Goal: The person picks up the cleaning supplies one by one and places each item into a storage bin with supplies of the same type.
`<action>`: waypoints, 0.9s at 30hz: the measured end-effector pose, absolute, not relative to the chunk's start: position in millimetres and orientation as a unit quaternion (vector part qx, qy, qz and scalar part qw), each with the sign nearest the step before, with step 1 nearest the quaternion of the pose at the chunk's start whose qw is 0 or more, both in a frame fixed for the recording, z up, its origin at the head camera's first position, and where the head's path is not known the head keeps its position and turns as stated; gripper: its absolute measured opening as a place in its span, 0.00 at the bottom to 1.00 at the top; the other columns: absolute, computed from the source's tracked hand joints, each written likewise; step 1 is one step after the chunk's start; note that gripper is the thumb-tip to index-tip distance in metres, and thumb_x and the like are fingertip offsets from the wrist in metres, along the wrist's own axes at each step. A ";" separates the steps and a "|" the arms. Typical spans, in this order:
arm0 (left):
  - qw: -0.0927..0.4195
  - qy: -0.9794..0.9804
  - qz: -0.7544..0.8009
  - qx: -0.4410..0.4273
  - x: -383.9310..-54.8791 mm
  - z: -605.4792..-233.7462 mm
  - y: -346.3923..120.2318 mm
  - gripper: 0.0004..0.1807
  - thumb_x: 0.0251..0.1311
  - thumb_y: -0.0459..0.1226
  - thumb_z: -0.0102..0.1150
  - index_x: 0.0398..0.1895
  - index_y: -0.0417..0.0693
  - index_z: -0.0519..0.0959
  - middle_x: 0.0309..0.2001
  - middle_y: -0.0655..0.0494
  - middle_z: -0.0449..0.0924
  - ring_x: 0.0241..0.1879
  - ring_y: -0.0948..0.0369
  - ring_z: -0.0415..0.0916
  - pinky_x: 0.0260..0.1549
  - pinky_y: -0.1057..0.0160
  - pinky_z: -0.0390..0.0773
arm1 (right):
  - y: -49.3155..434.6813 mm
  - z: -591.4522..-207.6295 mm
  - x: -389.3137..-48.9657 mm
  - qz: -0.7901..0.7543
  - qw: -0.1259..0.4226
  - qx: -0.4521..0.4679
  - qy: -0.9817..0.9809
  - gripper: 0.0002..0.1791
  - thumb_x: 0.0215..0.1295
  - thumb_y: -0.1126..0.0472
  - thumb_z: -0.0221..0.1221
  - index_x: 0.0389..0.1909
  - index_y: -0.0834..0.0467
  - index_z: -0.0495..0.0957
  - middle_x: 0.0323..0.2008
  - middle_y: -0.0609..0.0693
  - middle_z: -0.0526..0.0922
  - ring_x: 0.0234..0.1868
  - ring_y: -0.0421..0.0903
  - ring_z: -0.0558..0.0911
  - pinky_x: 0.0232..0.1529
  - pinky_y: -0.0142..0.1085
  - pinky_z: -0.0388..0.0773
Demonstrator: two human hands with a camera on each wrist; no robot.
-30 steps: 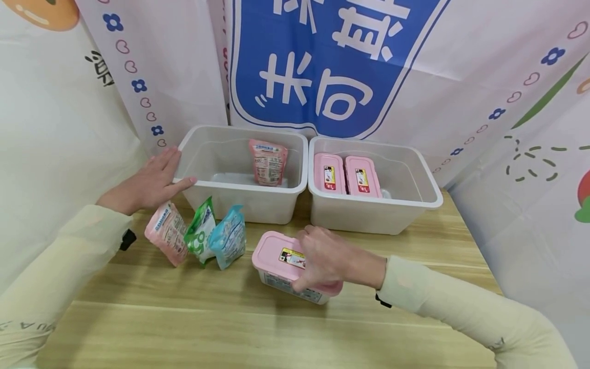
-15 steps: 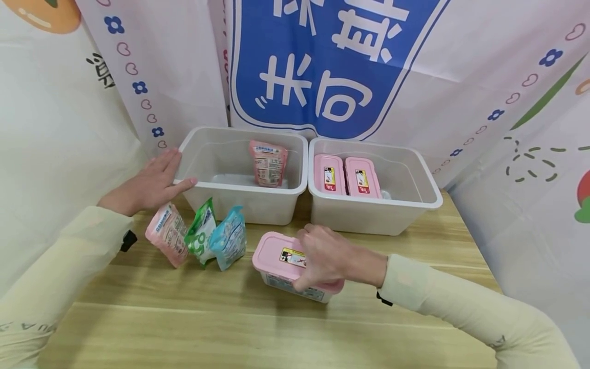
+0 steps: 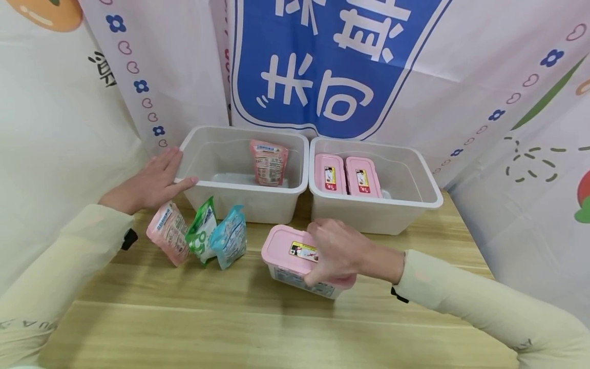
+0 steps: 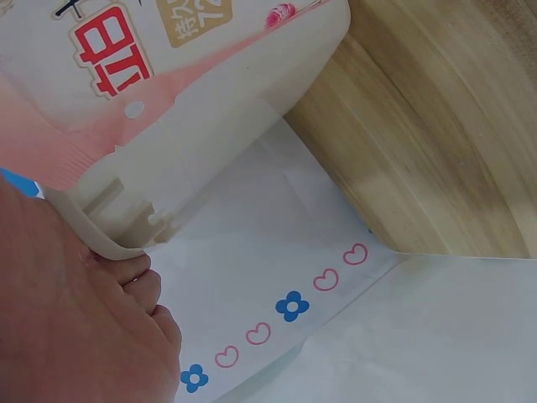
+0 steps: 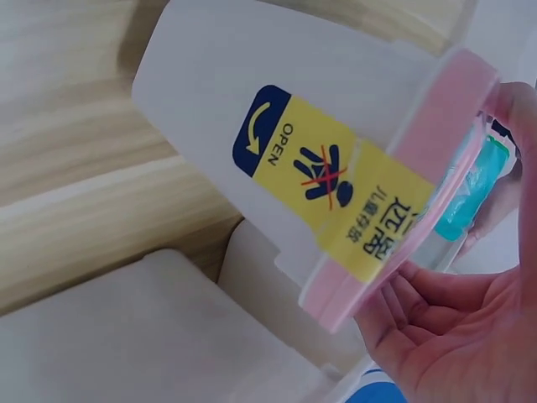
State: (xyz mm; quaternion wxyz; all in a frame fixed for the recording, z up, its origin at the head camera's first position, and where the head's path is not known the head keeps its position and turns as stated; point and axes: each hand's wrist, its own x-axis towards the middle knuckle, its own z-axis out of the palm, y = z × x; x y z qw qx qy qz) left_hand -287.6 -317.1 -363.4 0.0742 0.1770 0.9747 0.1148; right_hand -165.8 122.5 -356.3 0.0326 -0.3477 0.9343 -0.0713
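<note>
My right hand [image 3: 338, 251] grips a white tub [image 3: 286, 279] with a pink lid from above, fingers and thumb across the lid's long sides. In the right wrist view the tub [image 5: 277, 126] shows a yellow and navy label marked OPEN. Whether its base touches the table cannot be made out. My left hand [image 3: 149, 184] rests on the left corner of a light grey bin [image 3: 244, 187], fingers extended along the rim and thumb along the front. Just below it stand a pink pouch [image 3: 169, 234], a green and white pouch [image 3: 203, 233] and a light blue pouch [image 3: 229, 238].
Inside the left bin stands another pink pouch [image 3: 269, 164]. The right-hand bin [image 3: 375, 201] holds two pink-lidded tubs [image 3: 329, 174] side by side. Both bins sit against a printed cloth backdrop [image 3: 313, 66] at the back of the wooden table [image 3: 207, 328].
Over the last half second my right hand and the gripped tub have shifted a little to the right and towards the bins. The left hand and the pouches stay where they were.
</note>
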 end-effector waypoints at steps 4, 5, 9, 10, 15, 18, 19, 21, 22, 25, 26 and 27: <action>0.075 0.975 0.113 0.176 -288.1 -363.5 -316.9 0.54 0.80 0.64 0.34 0.83 0.31 0.29 0.84 0.34 0.19 0.85 0.36 0.22 0.80 0.29 0.32 | 128.0 -348.5 -165.3 -0.071 0.033 -0.344 0.936 0.33 0.36 0.36 0.74 0.37 0.55 0.78 0.30 0.42 0.77 0.29 0.38 0.76 0.27 0.28 0.76; 0.075 0.975 0.113 0.176 -288.0 -363.3 -316.8 0.54 0.80 0.64 0.34 0.83 0.31 0.29 0.84 0.34 0.19 0.85 0.36 0.22 0.80 0.29 0.32 | 129.3 -346.3 -165.1 -0.069 0.033 -0.344 0.936 0.33 0.36 0.35 0.74 0.37 0.55 0.78 0.30 0.42 0.77 0.29 0.38 0.76 0.27 0.28 0.76; 0.074 0.975 0.113 0.176 -288.9 -363.0 -316.9 0.54 0.79 0.64 0.34 0.83 0.31 0.29 0.84 0.33 0.19 0.85 0.35 0.22 0.80 0.29 0.32 | 134.9 -338.4 -164.3 -0.070 0.030 -0.344 0.936 0.35 0.35 0.36 0.73 0.40 0.56 0.80 0.31 0.43 0.77 0.30 0.38 0.76 0.29 0.28 0.76; 0.074 0.975 0.112 0.176 -289.4 -363.4 -317.1 0.54 0.80 0.64 0.34 0.83 0.30 0.30 0.84 0.33 0.19 0.85 0.35 0.22 0.80 0.29 0.32 | 136.2 -336.5 -164.1 -0.069 0.028 -0.344 0.936 0.35 0.35 0.36 0.73 0.41 0.57 0.80 0.32 0.43 0.78 0.31 0.38 0.76 0.29 0.28 0.76; 0.073 0.975 0.106 0.178 -290.7 -363.7 -317.0 0.54 0.80 0.63 0.35 0.83 0.29 0.30 0.84 0.32 0.21 0.84 0.34 0.24 0.80 0.29 0.33 | 142.9 -328.6 -164.5 -0.079 0.018 -0.347 0.934 0.38 0.35 0.37 0.74 0.44 0.61 0.82 0.33 0.44 0.80 0.31 0.38 0.77 0.29 0.27 0.76; 0.073 0.976 0.103 0.178 -291.0 -363.5 -316.6 0.54 0.80 0.63 0.35 0.83 0.29 0.30 0.84 0.31 0.21 0.84 0.34 0.24 0.80 0.29 0.33 | 146.6 -322.6 -165.0 -0.082 0.019 -0.343 0.936 0.40 0.36 0.37 0.74 0.46 0.62 0.82 0.32 0.44 0.81 0.30 0.37 0.77 0.27 0.26 0.74; 0.075 0.976 0.102 0.177 -290.9 -363.4 -316.5 0.54 0.80 0.63 0.35 0.83 0.29 0.30 0.84 0.32 0.20 0.84 0.34 0.24 0.80 0.29 0.33 | 147.8 -320.4 -165.2 -0.082 0.021 -0.341 0.936 0.40 0.37 0.37 0.74 0.46 0.62 0.82 0.32 0.44 0.81 0.29 0.37 0.77 0.26 0.26 0.74; 0.076 0.976 0.102 0.176 -290.7 -363.3 -316.5 0.54 0.80 0.63 0.35 0.83 0.29 0.30 0.84 0.32 0.20 0.84 0.34 0.23 0.80 0.29 0.33 | 150.1 -316.1 -165.3 -0.085 0.022 -0.340 0.936 0.41 0.37 0.37 0.74 0.48 0.62 0.82 0.31 0.44 0.82 0.28 0.37 0.77 0.25 0.26 0.74; 0.076 0.976 0.102 0.175 -290.4 -363.3 -316.6 0.54 0.80 0.63 0.34 0.83 0.29 0.29 0.84 0.32 0.20 0.84 0.34 0.23 0.80 0.29 0.33 | 151.5 -314.3 -165.3 -0.086 0.022 -0.340 0.936 0.41 0.37 0.37 0.74 0.48 0.62 0.82 0.31 0.44 0.82 0.27 0.36 0.77 0.24 0.26 0.74; 0.079 0.976 0.105 0.174 -289.7 -362.9 -316.3 0.54 0.80 0.63 0.34 0.83 0.30 0.29 0.84 0.32 0.19 0.84 0.35 0.22 0.81 0.30 0.32 | 155.5 -310.1 -165.1 -0.091 0.021 -0.339 0.936 0.40 0.37 0.38 0.74 0.48 0.62 0.82 0.30 0.44 0.82 0.26 0.36 0.77 0.24 0.26 0.74; 0.079 0.976 0.107 0.173 -289.6 -362.9 -316.2 0.54 0.80 0.63 0.34 0.83 0.30 0.28 0.84 0.32 0.19 0.84 0.35 0.22 0.81 0.30 0.32 | 156.6 -309.0 -165.0 -0.094 0.021 -0.338 0.936 0.39 0.37 0.38 0.74 0.47 0.61 0.83 0.29 0.43 0.82 0.26 0.36 0.77 0.23 0.27 0.73; 0.079 0.976 0.108 0.173 -289.7 -363.0 -316.2 0.54 0.80 0.64 0.34 0.83 0.31 0.28 0.84 0.33 0.19 0.84 0.35 0.22 0.81 0.30 0.32 | 157.8 -308.2 -165.1 -0.096 0.022 -0.338 0.936 0.38 0.37 0.38 0.74 0.46 0.60 0.83 0.28 0.43 0.81 0.25 0.36 0.76 0.23 0.27 0.74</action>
